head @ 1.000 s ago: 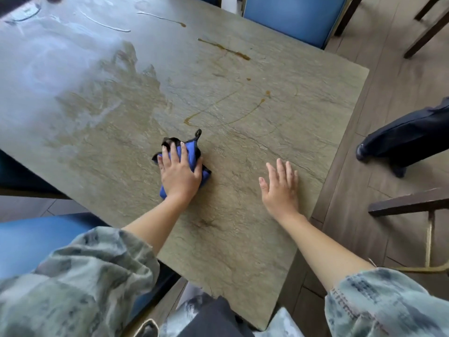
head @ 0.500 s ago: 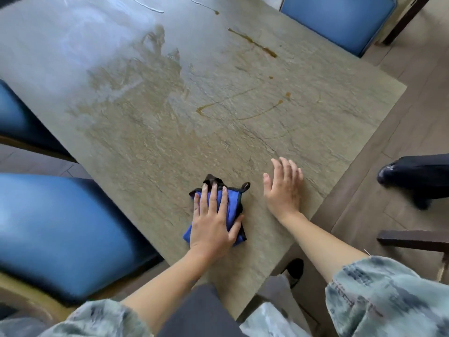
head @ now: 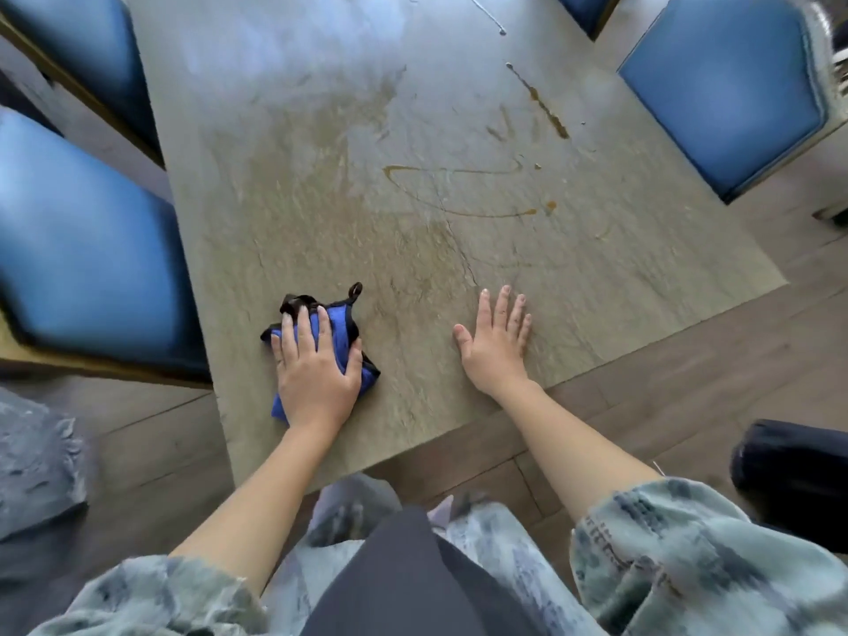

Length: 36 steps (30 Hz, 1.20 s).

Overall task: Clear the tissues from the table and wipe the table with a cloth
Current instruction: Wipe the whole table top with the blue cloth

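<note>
A folded blue cloth (head: 342, 335) with black trim and a small loop lies near the front edge of the grey-green stone table (head: 321, 153). My left hand (head: 314, 367) presses flat on the cloth with fingers spread over it. To its right, my right hand (head: 495, 344) rests flat on the bare tabletop, fingers straight. Brown streaks and drops (head: 459, 190) mark the table's middle and far right. No tissues are visible.
Blue padded chairs stand at the left (head: 87, 241), far left (head: 92, 52) and far right (head: 725, 84). A dark shoe or trouser leg (head: 794, 470) of another person is on the wooden floor at the right. The table's front edge lies just below my hands.
The view has swung round toward the table's end. My left hand has slid the cloth leftward, away from my right hand, which stays flat on the table.
</note>
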Each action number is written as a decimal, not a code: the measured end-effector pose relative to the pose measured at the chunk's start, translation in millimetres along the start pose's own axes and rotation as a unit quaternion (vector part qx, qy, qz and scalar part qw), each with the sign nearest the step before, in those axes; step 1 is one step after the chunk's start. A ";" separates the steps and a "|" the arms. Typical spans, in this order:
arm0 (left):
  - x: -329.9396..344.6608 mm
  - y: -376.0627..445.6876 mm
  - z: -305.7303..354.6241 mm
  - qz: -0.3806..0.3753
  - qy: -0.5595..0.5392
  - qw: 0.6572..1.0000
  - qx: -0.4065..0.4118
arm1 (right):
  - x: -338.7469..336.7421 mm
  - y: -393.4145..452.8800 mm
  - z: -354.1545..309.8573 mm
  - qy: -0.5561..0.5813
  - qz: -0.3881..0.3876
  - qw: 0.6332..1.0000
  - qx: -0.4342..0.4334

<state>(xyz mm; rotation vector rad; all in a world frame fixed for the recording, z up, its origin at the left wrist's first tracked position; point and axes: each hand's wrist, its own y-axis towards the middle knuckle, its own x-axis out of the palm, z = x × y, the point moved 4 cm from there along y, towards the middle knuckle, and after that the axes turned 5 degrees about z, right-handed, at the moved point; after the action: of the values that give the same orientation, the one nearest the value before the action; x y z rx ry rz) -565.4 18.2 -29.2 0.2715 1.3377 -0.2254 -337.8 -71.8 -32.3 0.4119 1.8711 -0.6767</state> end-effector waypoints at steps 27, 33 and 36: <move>-5.3 -70.9 -9.3 0.019 -0.009 0.997 -0.080 | -4.0 3.7 8.0 0.024 -0.063 0.995 -0.067; -7.6 -29.9 3.5 0.003 -0.032 0.985 -0.167 | -9.1 1.8 -0.6 0.069 -0.009 0.998 -0.010; -7.5 -7.7 16.2 -0.022 -0.218 0.961 -0.171 | -9.4 -11.7 -38.1 0.150 0.050 0.987 0.014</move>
<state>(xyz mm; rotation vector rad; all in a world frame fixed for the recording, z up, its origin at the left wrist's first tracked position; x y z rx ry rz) -554.5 5.8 -19.0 -0.0985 0.9232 -0.0798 -368.6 -56.9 -9.7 0.6516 2.1097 -0.5980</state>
